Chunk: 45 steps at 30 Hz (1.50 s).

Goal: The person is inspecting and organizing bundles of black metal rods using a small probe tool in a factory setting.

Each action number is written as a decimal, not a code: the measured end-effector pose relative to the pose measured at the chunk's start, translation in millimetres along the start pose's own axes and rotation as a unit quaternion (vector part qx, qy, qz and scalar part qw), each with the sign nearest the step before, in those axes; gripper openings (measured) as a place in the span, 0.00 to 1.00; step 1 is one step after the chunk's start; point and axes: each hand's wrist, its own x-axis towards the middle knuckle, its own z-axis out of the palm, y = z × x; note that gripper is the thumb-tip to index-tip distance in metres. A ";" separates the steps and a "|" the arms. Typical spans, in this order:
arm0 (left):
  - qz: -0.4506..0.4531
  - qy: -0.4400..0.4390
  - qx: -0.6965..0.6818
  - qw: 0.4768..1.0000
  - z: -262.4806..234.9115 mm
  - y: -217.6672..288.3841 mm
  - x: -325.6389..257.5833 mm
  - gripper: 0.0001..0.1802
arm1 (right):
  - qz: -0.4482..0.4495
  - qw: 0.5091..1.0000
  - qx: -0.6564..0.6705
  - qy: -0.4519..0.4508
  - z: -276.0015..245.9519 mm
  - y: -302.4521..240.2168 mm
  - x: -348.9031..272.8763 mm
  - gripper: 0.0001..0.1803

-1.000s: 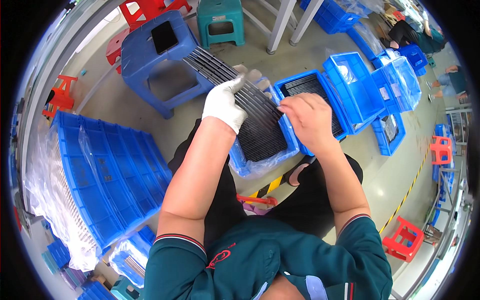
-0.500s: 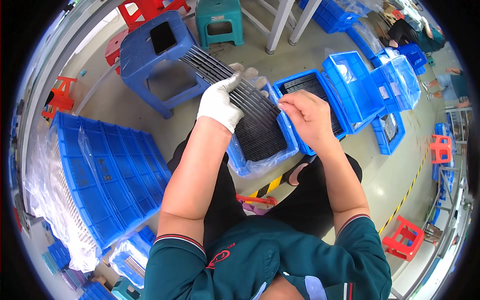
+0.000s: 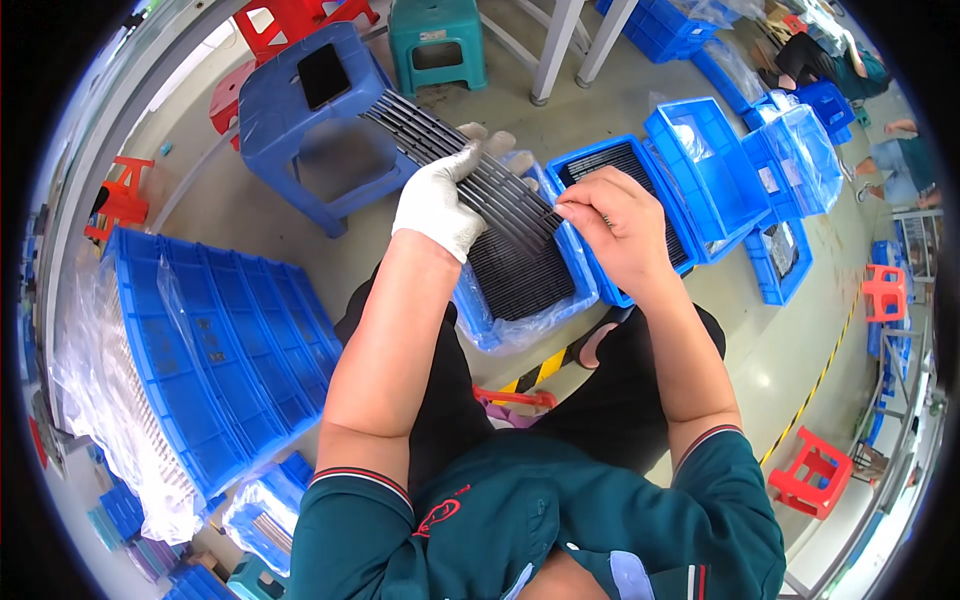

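My left hand (image 3: 440,208), in a white glove, is closed around a bundle of thin dark-grey rods (image 3: 497,196). The bundle slants from the blue stool down to the right, above a blue bin lined with clear plastic (image 3: 572,310). Similar dark rods (image 3: 515,285) lie in rows inside that bin. My bare right hand (image 3: 625,225) is at the bundle's lower right end, its thumb and fingertips pinched together. Whatever sits between those fingertips is too small to make out.
A blue stool (image 3: 285,110) with a black flat object (image 3: 324,77) stands at the far left, beside a green stool (image 3: 437,40). More blue bins (image 3: 705,170) lie to the right. Stacked blue crates (image 3: 215,350) stand at left. Other people (image 3: 850,70) are at far right.
My right hand's fingers have curled a little more near the rod ends. The left hand and the bundle have hardly moved.
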 end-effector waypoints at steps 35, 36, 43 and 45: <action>0.021 0.042 -0.007 0.999 -3.0 -2.3 4.8 0.10 | -0.143 0.979 -0.142 -0.014 11.7 -4.0 -2.0 0.06; 0.016 0.023 -0.016 0.999 -3.4 -2.0 4.3 0.09 | -0.124 0.986 -0.114 -0.006 10.7 -1.1 -0.3 0.06; 0.006 -0.013 -0.018 1.000 -1.4 -1.8 3.8 0.09 | -0.089 0.990 -0.099 -0.043 6.5 -3.4 1.8 0.05; 0.009 -0.009 -0.013 1.000 -2.6 -0.6 4.2 0.09 | -0.091 0.993 -0.077 0.024 -1.0 -12.1 6.1 0.05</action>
